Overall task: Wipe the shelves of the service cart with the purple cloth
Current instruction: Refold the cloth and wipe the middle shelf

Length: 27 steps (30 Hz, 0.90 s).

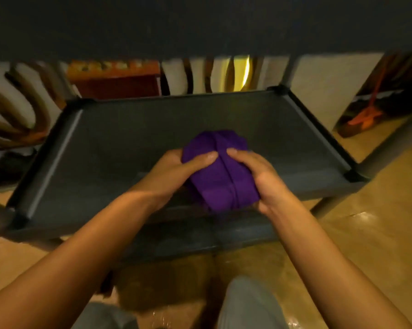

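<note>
Purple cloth (220,173) bunched over cart shelf (119,148), clasped by left hand (174,173) and right hand (259,179). Wiping seemingly paused; progress unclear.

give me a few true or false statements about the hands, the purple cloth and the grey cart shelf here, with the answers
1. Both hands, the left hand and the right hand, grip the folded purple cloth. True.
2. The cloth is spread flat across the whole dark grey plastic cart shelf. False: it is bunched into a folded bundle held between the hands near the shelf's front edge.
3. Another dark shelf of the cart sits above the one being worked on. True.
4. A spray bottle stands on the shelf beside the cloth. False: nothing but the cloth and hands shows on the shelf.
5. The orange broom head lies on the cart shelf. False: it rests on the floor beyond the cart's right side.
</note>
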Motion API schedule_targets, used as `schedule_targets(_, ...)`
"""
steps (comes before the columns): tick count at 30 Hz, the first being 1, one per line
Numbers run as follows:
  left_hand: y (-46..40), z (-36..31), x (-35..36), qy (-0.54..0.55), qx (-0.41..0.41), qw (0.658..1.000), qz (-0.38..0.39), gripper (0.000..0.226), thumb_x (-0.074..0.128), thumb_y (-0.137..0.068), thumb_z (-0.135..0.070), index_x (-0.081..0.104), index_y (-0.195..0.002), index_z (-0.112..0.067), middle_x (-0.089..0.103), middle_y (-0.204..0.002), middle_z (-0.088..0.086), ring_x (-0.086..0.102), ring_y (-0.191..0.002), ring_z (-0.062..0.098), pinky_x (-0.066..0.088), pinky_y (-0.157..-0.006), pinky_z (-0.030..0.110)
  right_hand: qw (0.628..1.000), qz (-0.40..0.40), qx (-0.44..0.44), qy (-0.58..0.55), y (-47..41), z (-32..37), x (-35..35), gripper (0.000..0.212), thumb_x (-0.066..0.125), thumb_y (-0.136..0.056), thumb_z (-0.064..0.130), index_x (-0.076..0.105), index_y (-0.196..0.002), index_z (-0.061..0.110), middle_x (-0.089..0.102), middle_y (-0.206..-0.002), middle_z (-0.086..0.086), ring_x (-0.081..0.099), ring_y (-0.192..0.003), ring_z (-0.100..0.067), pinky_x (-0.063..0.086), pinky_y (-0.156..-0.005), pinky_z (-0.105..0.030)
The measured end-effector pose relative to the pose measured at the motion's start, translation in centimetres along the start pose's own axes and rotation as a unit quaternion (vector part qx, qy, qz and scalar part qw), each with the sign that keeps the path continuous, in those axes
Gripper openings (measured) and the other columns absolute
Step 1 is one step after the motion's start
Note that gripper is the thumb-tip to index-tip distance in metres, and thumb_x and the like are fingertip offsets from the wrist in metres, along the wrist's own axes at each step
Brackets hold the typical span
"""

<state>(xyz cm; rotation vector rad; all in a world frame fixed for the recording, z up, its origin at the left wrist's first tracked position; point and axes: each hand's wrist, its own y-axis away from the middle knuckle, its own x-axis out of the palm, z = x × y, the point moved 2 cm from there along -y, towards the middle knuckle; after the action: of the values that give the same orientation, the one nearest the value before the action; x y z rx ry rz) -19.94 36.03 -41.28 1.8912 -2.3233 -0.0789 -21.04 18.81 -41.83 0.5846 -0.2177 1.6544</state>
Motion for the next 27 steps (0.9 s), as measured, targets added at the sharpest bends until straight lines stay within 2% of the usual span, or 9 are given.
schedule_targets(3,-0.2,1.4,-0.7,-0.001,0.014,0.999,-0.039,0.016,0.077,-0.083,-0.018,0.075,-0.098,-0.016,0.08,-0.098,0.002,0.075,-0.091,0.012,0.059,-0.081,0.025,0.999,0.006,0.014,0.028,-0.8,-1.1,-0.2,0.02,0.072,-0.087,0.021,0.076,-0.104,0.01,0.08,-0.095,-0.013,0.078,-0.084,-0.022,0.065,-0.073,-0.035)
schedule_targets(6,-0.2,2.4,-1.5,-0.007,0.019,0.998,-0.056,0.015,0.076,-0.085,-0.02,0.074,-0.099,-0.019,0.08,-0.099,0.001,0.075,-0.093,0.015,0.06,-0.081,0.029,0.983,-0.025,-0.011,0.182,-1.3,-0.9,-0.6,0.049,0.072,-0.091,0.038,0.062,-0.133,0.015,0.073,-0.125,-0.012,0.071,-0.111,-0.026,0.06,-0.094,-0.041)
schedule_targets(9,0.2,3.0,-1.4,-0.001,0.04,0.995,-0.091,0.016,0.077,-0.083,-0.016,0.075,-0.098,-0.021,0.08,-0.098,0.002,0.075,-0.096,0.018,0.059,-0.083,0.032,0.881,-0.055,-0.195,0.427,-0.1,-0.3,-1.6,0.085,0.074,-0.078,0.064,0.031,-0.151,0.051,0.038,-0.16,0.005,0.042,-0.143,-0.018,0.044,-0.111,-0.042)
schedule_targets(11,0.3,2.6,-1.0,0.0,0.049,0.995,-0.092,0.024,0.081,-0.079,-0.017,0.075,-0.103,-0.018,0.08,-0.1,0.005,0.074,-0.099,0.022,0.057,-0.089,0.036,0.844,0.023,-0.254,0.471,1.0,-0.6,-1.6,0.086,0.076,-0.073,0.069,0.028,-0.145,0.066,0.03,-0.162,0.018,0.034,-0.147,-0.011,0.042,-0.112,-0.043)
schedule_targets(13,0.6,2.1,-0.3,0.013,0.059,0.997,-0.057,0.036,0.084,-0.075,-0.023,0.074,-0.109,-0.017,0.079,-0.106,0.007,0.074,-0.102,0.022,0.057,-0.088,0.034,0.852,0.095,-0.237,0.457,1.3,-1.4,-1.6,0.086,0.079,-0.074,0.062,0.032,-0.146,0.06,0.037,-0.157,0.019,0.043,-0.141,-0.007,0.048,-0.111,-0.044)
schedule_targets(15,0.7,1.4,0.4,-0.001,0.075,0.997,-0.029,0.035,0.082,-0.077,-0.024,0.074,-0.11,-0.017,0.078,-0.108,0.007,0.074,-0.103,0.02,0.058,-0.084,0.028,0.85,0.097,-0.251,0.454,1.3,-1.4,-1.4,0.086,0.081,-0.075,0.053,0.035,-0.148,0.053,0.043,-0.152,0.017,0.049,-0.134,-0.005,0.052,-0.106,-0.042)
schedule_targets(22,-0.2,0.2,1.1,-0.153,0.114,0.974,-0.118,0.021,0.079,-0.083,-0.024,0.072,-0.102,-0.027,0.079,-0.1,0.0,0.074,-0.097,0.017,0.058,-0.09,0.037,0.7,-0.043,-0.315,0.64,0.7,-2.0,0.0,0.1,0.072,-0.07,0.064,0.017,-0.152,0.049,0.011,-0.167,0.006,0.027,-0.148,-0.027,0.042,-0.106,-0.046)
schedule_targets(24,-0.3,-0.1,1.7,-0.205,0.123,0.96,-0.144,0.016,0.079,-0.083,-0.025,0.071,-0.097,-0.026,0.077,-0.095,0.0,0.073,-0.092,0.015,0.058,-0.082,0.033,0.716,-0.037,-0.299,0.63,-0.1,-2.4,0.4,0.102,0.076,-0.071,0.053,0.016,-0.152,0.047,0.014,-0.167,0.006,0.032,-0.146,-0.026,0.042,-0.106,-0.043)
schedule_targets(27,-0.4,-0.1,1.7,-0.189,0.131,0.962,-0.146,0.013,0.079,-0.083,-0.029,0.073,-0.093,-0.023,0.078,-0.087,0.0,0.074,-0.082,0.01,0.058,-0.071,0.025,0.829,0.018,-0.256,0.497,-1.4,-1.9,0.5,0.092,0.083,-0.074,0.025,0.033,-0.15,0.041,0.043,-0.15,0.011,0.049,-0.13,-0.015,0.047,-0.106,-0.036)
